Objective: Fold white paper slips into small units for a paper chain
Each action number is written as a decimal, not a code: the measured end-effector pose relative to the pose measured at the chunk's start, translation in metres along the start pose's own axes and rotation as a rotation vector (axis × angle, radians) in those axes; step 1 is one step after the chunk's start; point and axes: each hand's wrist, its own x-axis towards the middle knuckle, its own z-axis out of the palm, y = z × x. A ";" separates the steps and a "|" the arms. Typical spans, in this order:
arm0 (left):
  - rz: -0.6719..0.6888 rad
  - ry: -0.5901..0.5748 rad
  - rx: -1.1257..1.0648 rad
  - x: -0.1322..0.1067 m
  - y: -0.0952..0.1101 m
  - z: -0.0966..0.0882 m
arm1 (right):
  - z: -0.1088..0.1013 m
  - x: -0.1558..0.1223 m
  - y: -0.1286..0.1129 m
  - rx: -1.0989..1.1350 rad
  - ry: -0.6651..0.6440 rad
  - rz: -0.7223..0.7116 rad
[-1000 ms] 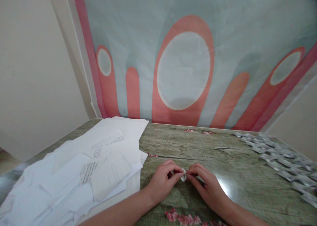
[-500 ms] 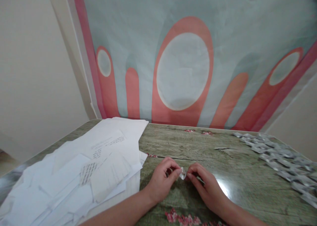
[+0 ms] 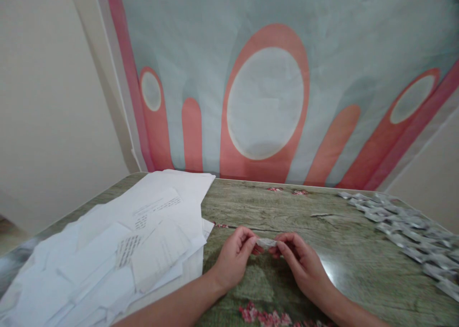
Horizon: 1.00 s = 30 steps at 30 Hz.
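A small piece of crumpled, whitish paper (image 3: 267, 243), twisted into a narrow shape, is stretched between my two hands over the middle of the table. My left hand (image 3: 236, 254) pinches its left end between thumb and forefinger. The right end is pinched in the same way by my right hand (image 3: 299, 257). What the other fingers do under the piece is partly hidden. To the left of my left hand lies a heap of white paper sheets (image 3: 161, 183), some with printed lines.
Several small twisted, silvery-white wrapped pieces (image 3: 405, 226) lie in rows along the table's right side. The wood-patterned table (image 3: 251, 207) has pink flower prints and a bright reflection. Behind it hangs a grey-green and coral backdrop (image 3: 330, 45).
My right hand has closed on the right end of the small piece. The piece now reaches lengthwise between both hands; earlier it stood upright at my left fingertips.
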 end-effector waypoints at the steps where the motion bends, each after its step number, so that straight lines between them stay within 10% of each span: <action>1: 0.000 -0.001 -0.007 0.000 0.000 0.000 | 0.000 0.000 0.000 0.014 -0.001 0.007; 30: -0.097 -0.025 0.055 -0.001 0.000 0.000 | -0.004 0.000 0.004 -0.159 -0.033 -0.119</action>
